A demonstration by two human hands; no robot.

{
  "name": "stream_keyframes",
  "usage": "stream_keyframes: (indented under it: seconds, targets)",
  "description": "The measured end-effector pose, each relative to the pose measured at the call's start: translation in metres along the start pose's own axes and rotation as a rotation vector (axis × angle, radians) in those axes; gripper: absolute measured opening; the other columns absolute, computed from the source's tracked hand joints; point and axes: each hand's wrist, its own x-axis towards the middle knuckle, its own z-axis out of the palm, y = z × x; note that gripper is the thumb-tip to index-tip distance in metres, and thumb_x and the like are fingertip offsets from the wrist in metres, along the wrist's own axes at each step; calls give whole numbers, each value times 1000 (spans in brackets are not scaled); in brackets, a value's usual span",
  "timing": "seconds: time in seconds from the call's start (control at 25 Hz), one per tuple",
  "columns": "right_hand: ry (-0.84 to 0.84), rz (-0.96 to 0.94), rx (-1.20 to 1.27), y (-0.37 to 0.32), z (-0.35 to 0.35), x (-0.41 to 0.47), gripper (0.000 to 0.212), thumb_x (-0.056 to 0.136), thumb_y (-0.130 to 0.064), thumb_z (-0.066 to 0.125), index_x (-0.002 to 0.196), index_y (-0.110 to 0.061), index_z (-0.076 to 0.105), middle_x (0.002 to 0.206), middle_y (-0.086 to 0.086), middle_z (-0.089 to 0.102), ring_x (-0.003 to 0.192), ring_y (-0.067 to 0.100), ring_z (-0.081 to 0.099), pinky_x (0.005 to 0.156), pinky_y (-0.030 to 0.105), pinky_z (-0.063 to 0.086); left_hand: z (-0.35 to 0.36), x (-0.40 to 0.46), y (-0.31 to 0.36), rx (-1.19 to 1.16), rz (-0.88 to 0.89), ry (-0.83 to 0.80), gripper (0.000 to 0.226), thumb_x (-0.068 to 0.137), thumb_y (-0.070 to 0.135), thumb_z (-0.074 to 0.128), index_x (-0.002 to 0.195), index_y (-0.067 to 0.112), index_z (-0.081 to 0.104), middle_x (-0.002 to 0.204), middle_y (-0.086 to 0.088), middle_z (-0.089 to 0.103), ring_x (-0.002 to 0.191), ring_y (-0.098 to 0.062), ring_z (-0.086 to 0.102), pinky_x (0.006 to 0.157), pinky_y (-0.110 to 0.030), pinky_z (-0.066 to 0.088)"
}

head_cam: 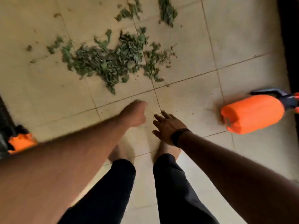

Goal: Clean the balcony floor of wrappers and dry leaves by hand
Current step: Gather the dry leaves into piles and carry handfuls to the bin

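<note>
The view looks straight down at a tiled balcony floor (194, 46) of pale beige tiles with dark grout lines. A loose heap of dry leaves (106, 60), grey-green and crumbled, lies spread across the upper middle of the floor, with 2 smaller clumps (166, 11) further up near the top edge and a few stray flecks to the left.

Both arms reach forward and down, well short of the leaves. The left hand (135, 113) is blurred by motion; its fingers appear curled into a loose fist, and nothing can be seen in its grasp, though the blur makes this hard to confirm. The right hand (168, 125) hangs palm down with its fingers (165, 114) spread and straight, holding nothing. A dark band (178, 136) circles the right wrist.

Below the hands, 2 bare feet (120, 152) stand on the tiles, with dark trouser legs (171, 183) above them.

An orange ribbed container (252, 113) with a dark handle lies on its side at the right, apart from the leaves. At the left edge sits a dark object with an orange part (21, 142), too cut off to identify.
</note>
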Motion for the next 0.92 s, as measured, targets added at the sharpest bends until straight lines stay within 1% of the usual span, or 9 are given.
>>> stream_keyframes:
  seconds: [0.08,0.16,0.28,0.4,0.48,0.56,0.64,0.76,0.92]
  targets:
    - [13,-115,-288,39,35,48,73,102,-59,32,162,-25,7,169,0,-12,154,29,-16,125,51,1,3,70,-10,343,125,28,91,87,3,61,162,12,9,169,-16,-1,156,-32,6,127,-39,14]
    - [83,-220,-449,79,60,80,79,101,-58,34,160,-30,-10,166,-5,-24,153,27,-20,123,54,-7,5,122,-22,535,154,46,114,83,-2,64,158,15,-20,161,-16,-34,152,-34,-23,125,-43,-6]
    - [321,-394,-464,127,69,105,77,100,-57,39,162,-30,0,168,-6,-11,156,24,-7,124,50,-4,3,163,-41,726,171,84,152,63,2,84,145,15,-43,144,-21,-56,136,-41,-47,117,-54,-18]
    - [521,-429,-497,165,38,135,84,98,-69,35,162,-22,9,170,1,3,156,26,2,125,46,2,4,172,-46,792,158,29,167,56,16,94,137,13,-51,134,-27,-61,128,-48,-52,114,-65,-20]
    - [602,-264,-440,177,-9,162,91,95,-78,19,162,-18,6,168,10,5,155,31,3,125,48,2,3,175,-47,766,176,37,166,58,13,93,136,15,-53,133,-26,-62,128,-49,-52,111,-65,-24]
    - [656,-79,-323,188,-59,183,98,92,-81,13,162,-13,2,167,14,3,155,33,1,126,50,4,0,174,-48,748,182,21,176,46,21,99,136,15,-52,134,-26,-62,128,-49,-52,111,-67,-23]
    - [686,-12,-319,196,-76,190,101,93,-80,17,161,-8,2,168,15,1,156,31,-2,126,50,6,0,177,-53,741,196,30,185,35,32,102,138,15,-51,135,-27,-60,129,-51,-51,112,-69,-18]
    - [766,-66,-365,200,-70,192,93,99,-70,23,160,-4,2,168,19,0,156,32,0,126,50,7,0,177,-51,735,222,37,191,26,38,103,139,16,-50,136,-27,-59,130,-51,-50,112,-70,-17]
    - [888,-30,-135,176,-55,182,80,104,-58,26,159,-2,10,165,24,8,154,38,8,126,52,7,-5,177,-57,635,267,32,190,25,44,101,141,20,-48,138,-20,-61,131,-43,-52,112,-64,-23]
